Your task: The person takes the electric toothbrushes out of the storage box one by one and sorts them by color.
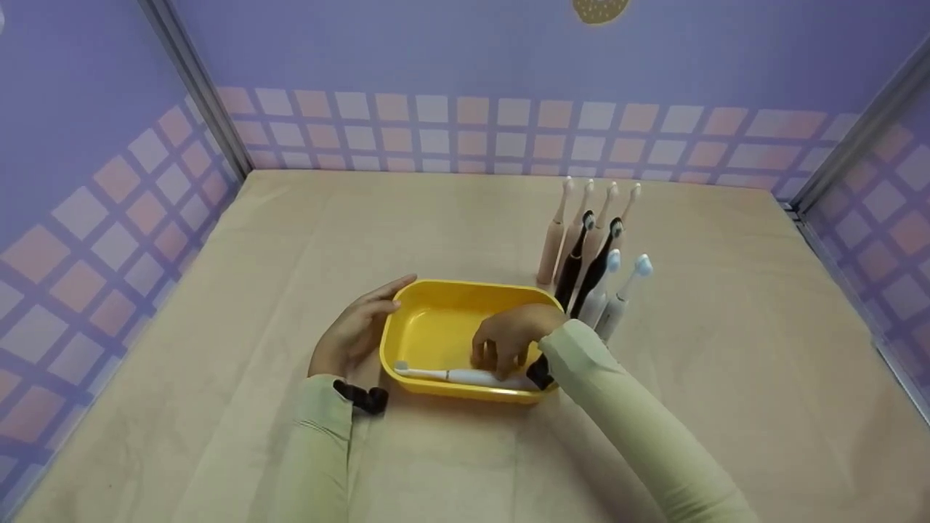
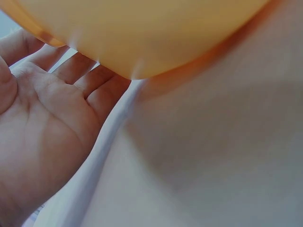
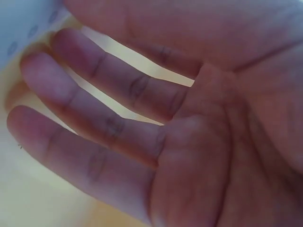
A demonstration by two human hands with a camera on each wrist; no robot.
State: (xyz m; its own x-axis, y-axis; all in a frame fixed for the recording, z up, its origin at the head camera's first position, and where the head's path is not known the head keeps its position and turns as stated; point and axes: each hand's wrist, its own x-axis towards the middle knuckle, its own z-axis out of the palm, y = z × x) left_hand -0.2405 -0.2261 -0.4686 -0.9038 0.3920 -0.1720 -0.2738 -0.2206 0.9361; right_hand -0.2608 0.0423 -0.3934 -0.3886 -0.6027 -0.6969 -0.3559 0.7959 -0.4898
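Observation:
A yellow plastic basin (image 1: 429, 287) sits on the table, with a white electric toothbrush (image 1: 465, 375) lying along its near side, brush head to the left. My left hand (image 1: 356, 330) touches the basin's left end, its fingers fairly straight; the left wrist view shows the palm (image 2: 47, 118) bare and the fingertips hidden behind the basin. Inside the basin, my right hand (image 1: 512, 334) hangs over the toothbrush's handle, fingers pointing down. Nothing shows between the loosely bent fingers (image 3: 99, 90) in the right wrist view. Whether they touch the toothbrush is hidden.
Right behind the basin stand upright electric toothbrushes: several pink ones (image 1: 551, 250) at the back, two black ones (image 1: 570, 272) in the middle and two white ones (image 1: 614, 312) in front. A tiled-pattern wall (image 1: 436, 131) borders the beige tabletop (image 1: 363, 225).

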